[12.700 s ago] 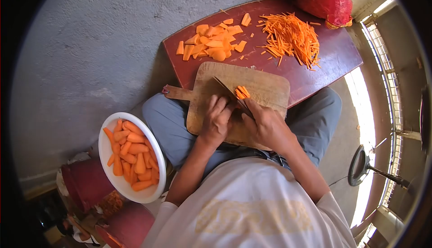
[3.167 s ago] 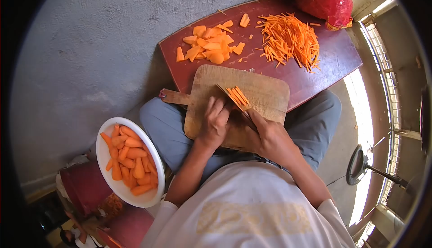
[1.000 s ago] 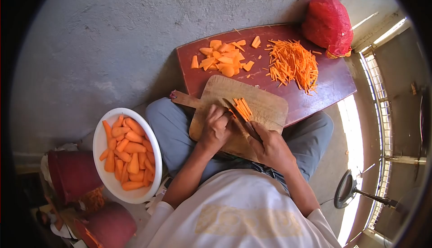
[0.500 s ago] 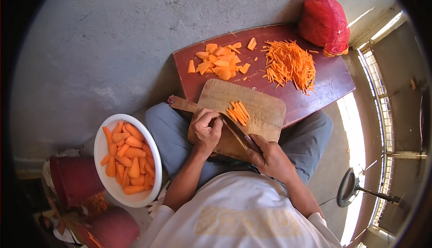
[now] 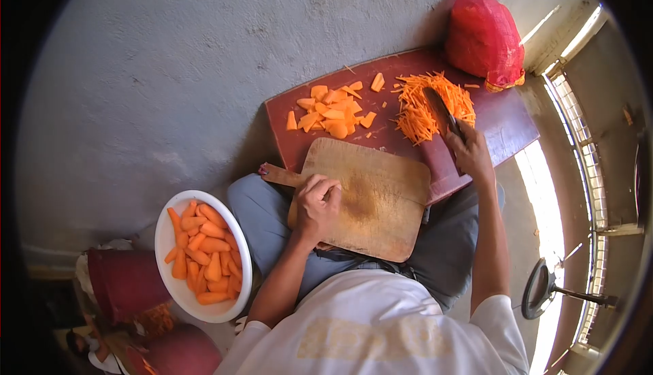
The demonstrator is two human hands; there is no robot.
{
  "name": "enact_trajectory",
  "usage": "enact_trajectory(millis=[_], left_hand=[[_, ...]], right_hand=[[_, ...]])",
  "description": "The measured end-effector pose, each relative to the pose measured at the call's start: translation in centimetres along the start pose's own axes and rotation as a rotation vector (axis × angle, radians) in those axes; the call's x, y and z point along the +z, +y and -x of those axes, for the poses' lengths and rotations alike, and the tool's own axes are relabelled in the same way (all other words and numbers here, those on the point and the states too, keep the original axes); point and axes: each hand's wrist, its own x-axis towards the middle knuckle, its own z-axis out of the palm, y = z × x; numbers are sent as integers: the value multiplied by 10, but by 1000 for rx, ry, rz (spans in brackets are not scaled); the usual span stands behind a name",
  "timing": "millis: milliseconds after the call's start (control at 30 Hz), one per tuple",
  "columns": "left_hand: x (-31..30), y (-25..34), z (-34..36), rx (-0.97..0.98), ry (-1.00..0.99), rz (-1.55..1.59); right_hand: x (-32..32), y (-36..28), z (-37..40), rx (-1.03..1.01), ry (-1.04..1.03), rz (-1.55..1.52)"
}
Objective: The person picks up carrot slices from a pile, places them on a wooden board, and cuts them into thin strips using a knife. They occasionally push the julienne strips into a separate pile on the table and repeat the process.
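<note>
- Behind, rough grey wall (image 5: 170,55); against it, red table (image 5: 507,116) with 2 orange heaps, strips (image 5: 415,116) to the right and slices (image 5: 331,111) to the left, and red bag (image 5: 484,35) at the far corner.
- Across the legs (image 5: 258,205), wooden board (image 5: 374,198), close to the table.
- In right hand (image 5: 471,150), fingers closed around the handle of knife (image 5: 441,107); blade over the strips, exact contact not certain from above.
- On the board near its handle, left hand (image 5: 318,201), fingers curled; cannot tell whether empty or not.
- Main danger, probably, with the strips: too strong a push of the blade, hence spilling over the near table edge.
- Also possible: mixing of strips and slices, because of the narrow gap between.
- For the board, perhaps tipping, with only uneven legs below and 1 hand upon it.
- For left hand, risk of a cut in case of a careless swing of the knife.
- For the bag, risk of a tear from a blade reaching too far.
- Beside the left leg, basin (image 5: 163,232) of carrots (image 5: 212,247): possible knock from a moving knee.
</note>
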Motion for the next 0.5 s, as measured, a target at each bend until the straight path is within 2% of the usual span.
enact_trajectory(millis=[67,133,233,267,333,500], left_hand=[[-7,-9,-22,21,33,-33],[-21,-24,-60,34,-11,-214],[-34,-69,-119,-4,-2,-414],[-35,-90,-132,-54,-10,-444],[-37,-116,-151,-85,-73,-535],[-37,-132,-168,-73,-243,-584]], right_hand=[[14,-3,18,-9,7,-114],[35,-7,42,-31,8,-286],[45,-36,77,67,-132,-467],[43,-51,85,169,-204,-519],[54,-56,99,15,-169,-548],[57,-59,112,110,-295,-542]])
